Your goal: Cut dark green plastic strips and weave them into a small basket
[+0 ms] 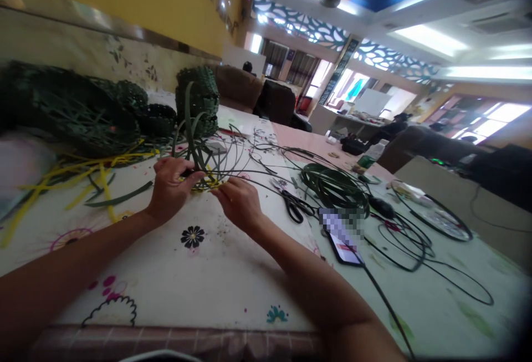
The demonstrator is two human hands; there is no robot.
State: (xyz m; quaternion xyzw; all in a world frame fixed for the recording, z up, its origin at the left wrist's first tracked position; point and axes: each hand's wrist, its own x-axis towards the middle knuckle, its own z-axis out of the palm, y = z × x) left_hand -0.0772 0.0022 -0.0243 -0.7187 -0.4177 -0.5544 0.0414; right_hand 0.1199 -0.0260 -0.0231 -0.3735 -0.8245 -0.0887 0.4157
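Note:
A partly woven piece (208, 178) of yellow and dark green strips lies between my two hands, with long green strips curving upward from it. My left hand (172, 184) grips its left side, thumb and fingers pressed together on the strips. On its right edge my right hand (239, 198) pinches the weave with bent fingers. The fingertips partly hide where the strips cross. Black-handled scissors (294, 204) lie to the right of my right hand, beside a large coil of dark green strip (332, 184).
Dark green woven baskets (197, 98) stand at the back left, with loose yellow strips (103, 184) before them. A phone (343, 240) lies right of the scissors. Looser strip loops (415, 256) spread over the right side, near a green-labelled bottle (369, 157).

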